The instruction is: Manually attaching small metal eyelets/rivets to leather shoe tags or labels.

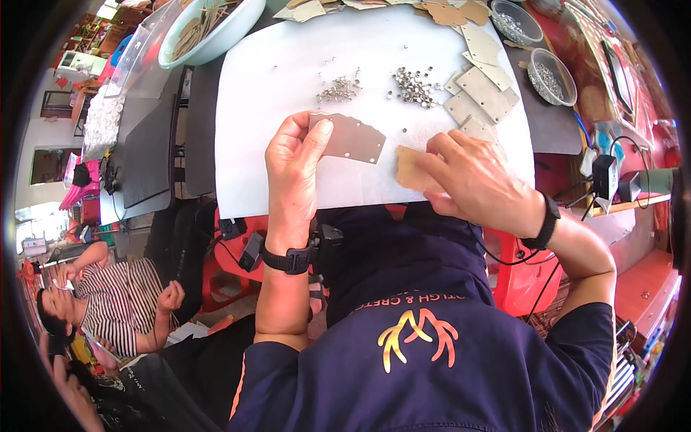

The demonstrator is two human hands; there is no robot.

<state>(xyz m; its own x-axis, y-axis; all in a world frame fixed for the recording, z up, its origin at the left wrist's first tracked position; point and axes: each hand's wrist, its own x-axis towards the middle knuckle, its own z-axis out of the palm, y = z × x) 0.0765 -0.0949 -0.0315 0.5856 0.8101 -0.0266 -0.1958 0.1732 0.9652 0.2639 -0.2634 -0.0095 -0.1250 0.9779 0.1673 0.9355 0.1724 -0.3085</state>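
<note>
The left hand [299, 147] has its grip closed, thumb on top, on the left end of a grey plate [354, 138] with small holes, held above the near part of the white tabletop [263, 115]. To its right, the right hand [475, 171] has its grip closed on the right edge of a tan piece [410, 171], over the tabletop's near edge. Farther off lie two heaps of metal studs, the left heap [338, 91] and the right heap [415, 88]. Pale plates [488, 93] overlap at the far right, beside two bowls of small parts, the nearer bowl [573, 92] and the farther bowl [538, 34].
</note>
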